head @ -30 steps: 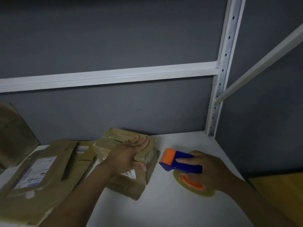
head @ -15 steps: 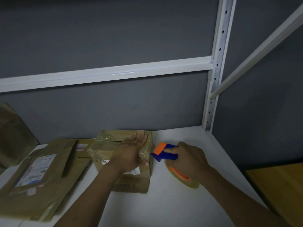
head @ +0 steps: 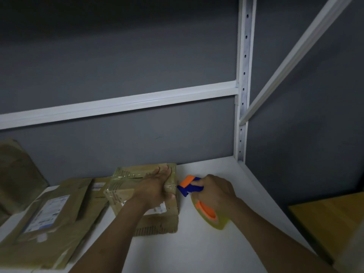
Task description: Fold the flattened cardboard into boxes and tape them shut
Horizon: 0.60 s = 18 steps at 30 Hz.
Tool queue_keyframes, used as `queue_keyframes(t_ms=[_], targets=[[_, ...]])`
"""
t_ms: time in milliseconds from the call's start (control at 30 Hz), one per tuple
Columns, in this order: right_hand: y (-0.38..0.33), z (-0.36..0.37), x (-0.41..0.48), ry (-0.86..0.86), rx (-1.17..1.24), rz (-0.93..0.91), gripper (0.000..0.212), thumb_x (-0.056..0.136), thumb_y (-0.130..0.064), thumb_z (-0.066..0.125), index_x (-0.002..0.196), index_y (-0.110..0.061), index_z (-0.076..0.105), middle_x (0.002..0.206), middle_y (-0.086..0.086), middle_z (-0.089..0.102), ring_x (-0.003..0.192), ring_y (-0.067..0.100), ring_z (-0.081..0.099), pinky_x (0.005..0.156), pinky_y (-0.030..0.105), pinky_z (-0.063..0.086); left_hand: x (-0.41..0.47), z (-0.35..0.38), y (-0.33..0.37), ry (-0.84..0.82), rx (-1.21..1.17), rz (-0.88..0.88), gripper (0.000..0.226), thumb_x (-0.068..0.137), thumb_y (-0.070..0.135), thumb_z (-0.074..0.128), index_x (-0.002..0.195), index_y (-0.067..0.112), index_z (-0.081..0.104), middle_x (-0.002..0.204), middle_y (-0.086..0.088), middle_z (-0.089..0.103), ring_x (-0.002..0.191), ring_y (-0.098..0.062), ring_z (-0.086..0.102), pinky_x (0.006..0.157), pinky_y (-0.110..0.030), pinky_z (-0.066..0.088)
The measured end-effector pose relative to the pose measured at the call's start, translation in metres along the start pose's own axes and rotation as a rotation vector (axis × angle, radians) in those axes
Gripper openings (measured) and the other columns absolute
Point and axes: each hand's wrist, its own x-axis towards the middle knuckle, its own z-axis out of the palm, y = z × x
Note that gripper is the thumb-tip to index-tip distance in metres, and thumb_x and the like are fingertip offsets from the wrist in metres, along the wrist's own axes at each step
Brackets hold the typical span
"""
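1. The left hand [head: 155,191] lies flat on the small brown cardboard box [head: 126,187], fingers straight and pressing the top flaps. The box sits on the white desk [head: 197,251], against the back wall and touching the flattened brown cardboard pile [head: 49,213].
2. The right hand [head: 214,192] has its fingers clenched round the blue-and-orange plastic tape dispenser [head: 190,187], whose nose is at the box's right edge.
3. Risk: if that press eases, the pull drags this light box sideways and the tape wrinkles or misses the seam.
4. Risk: the cutter is very close to the left thumb, so a jerk could nick it.
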Motion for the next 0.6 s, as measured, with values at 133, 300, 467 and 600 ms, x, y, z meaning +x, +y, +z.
queue_keyframes(t_ms=[133,300,467,600], targets=[[0.014,-0.005,-0.005,-0.049,-0.043,0.036,0.051,0.091,-0.040,0.061,0.139,-0.029,0.048,0.137,-0.005,0.053,0.120,0.013,0.052,0.079,0.012,0.030,-0.009,-0.005,-0.013,-0.022,-0.056,-0.027,0.100,0.072,0.069,0.057,0.153,0.031,0.014,0.162,0.004,0.011,0.148,-0.019,0.013,0.119,-0.035,0.015],[0.016,-0.007,0.003,-0.103,0.000,0.051,0.049,0.090,-0.041,0.062,0.136,-0.030,0.051,0.139,-0.008,0.051,0.119,0.011,0.051,0.086,0.013,0.034,-0.010,0.000,-0.021,0.031,0.009,0.005,0.098,0.077,0.070,0.054,0.154,0.029,0.008,0.161,0.011,0.009,0.148,-0.009,0.006,0.117,-0.024,0.010],[0.042,0.002,0.020,0.093,0.670,0.250,0.036,0.083,-0.035,0.070,0.118,-0.033,0.067,0.100,-0.006,0.072,0.089,0.016,0.068,0.082,0.030,0.055,-0.011,0.007,-0.012,0.115,0.000,-0.088,0.099,0.082,0.061,0.060,0.155,0.023,0.005,0.160,-0.003,0.020,0.146,-0.020,0.020,0.112,-0.030,0.024],[0.063,0.012,0.027,0.035,0.996,0.388,0.016,0.091,-0.020,0.062,0.104,-0.017,0.070,0.088,0.005,0.073,0.080,0.019,0.068,0.066,0.027,0.053,-0.011,0.010,-0.008,0.112,0.049,-0.047,0.092,0.084,0.059,0.060,0.153,0.021,0.013,0.162,0.002,0.010,0.145,-0.019,0.022,0.110,-0.027,0.025]])
